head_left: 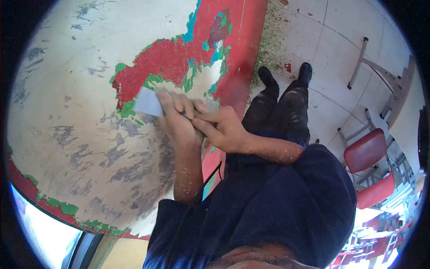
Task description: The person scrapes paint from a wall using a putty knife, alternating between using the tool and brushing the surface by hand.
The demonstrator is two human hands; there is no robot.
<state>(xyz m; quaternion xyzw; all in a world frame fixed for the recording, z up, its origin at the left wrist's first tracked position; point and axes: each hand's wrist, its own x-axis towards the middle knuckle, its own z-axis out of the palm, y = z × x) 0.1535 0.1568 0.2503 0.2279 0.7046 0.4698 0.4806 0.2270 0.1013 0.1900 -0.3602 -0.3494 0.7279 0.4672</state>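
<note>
A flat, pale scraper (148,102) lies with its wide blade against the painted wall (89,148), at an edge where green and red paint meet the cream coat. My left hand (179,119) is closed around the scraper close behind the blade. Just to its right, my right hand (226,130) is also closed, pressed against the left one where the handle would be. Fingers hide most of the handle, and motion smears the blade and fingertips. Red paint (168,58) shows in a large bared patch above the blade.
Paint chips (273,49) litter the tiled floor (336,31) along the wall's foot. My shoes (305,72) stand beside them. At right are a red chair (365,150) and a table (405,89) with metal legs. A bright opening (45,228) shows at lower left.
</note>
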